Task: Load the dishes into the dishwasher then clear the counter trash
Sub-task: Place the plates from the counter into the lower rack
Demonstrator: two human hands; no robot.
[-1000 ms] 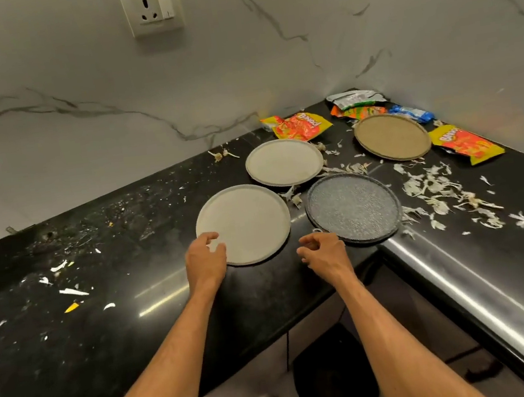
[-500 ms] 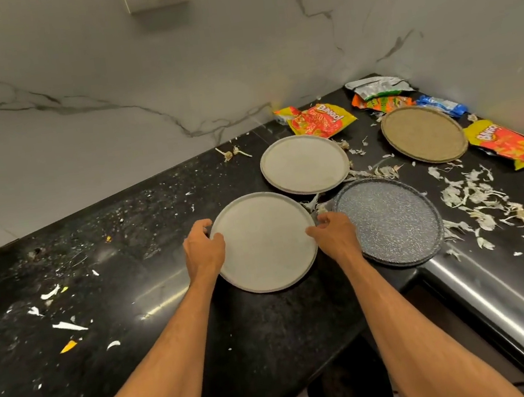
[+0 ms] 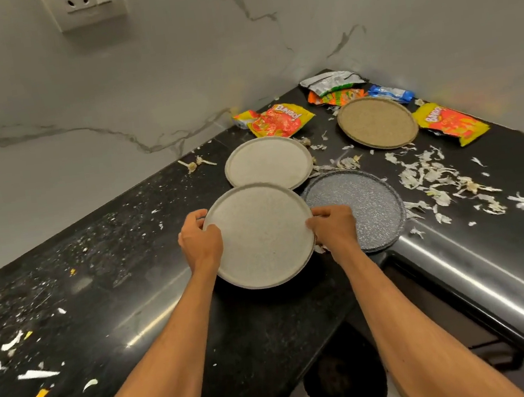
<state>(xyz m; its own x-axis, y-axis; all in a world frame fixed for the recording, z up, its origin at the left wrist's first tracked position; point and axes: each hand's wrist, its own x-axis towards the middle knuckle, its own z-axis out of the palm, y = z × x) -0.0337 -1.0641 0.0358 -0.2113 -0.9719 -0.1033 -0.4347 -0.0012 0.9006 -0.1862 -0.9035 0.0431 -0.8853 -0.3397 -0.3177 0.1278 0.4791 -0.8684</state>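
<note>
A pale grey plate (image 3: 260, 235) is lifted a little off the black counter (image 3: 105, 285), a shadow beneath its near edge. My left hand (image 3: 200, 241) grips its left rim and my right hand (image 3: 332, 227) grips its right rim. Behind it lies a second pale grey plate (image 3: 268, 163). A dark speckled plate (image 3: 360, 205) lies just to the right, partly behind my right hand. A tan plate (image 3: 377, 122) sits further back right.
Snack wrappers lie in the corner: one red-yellow (image 3: 277, 121), one further right (image 3: 452, 122), a silver, orange and blue bunch (image 3: 336, 88). White peel scraps (image 3: 441, 181) litter the right counter, smaller bits (image 3: 34, 375) the left. A wall socket (image 3: 85, 5) is above.
Both hands closed on the rims of the near grey plate and raised it slightly; it now overlaps the plate behind it. The view has shifted closer and to the left.
</note>
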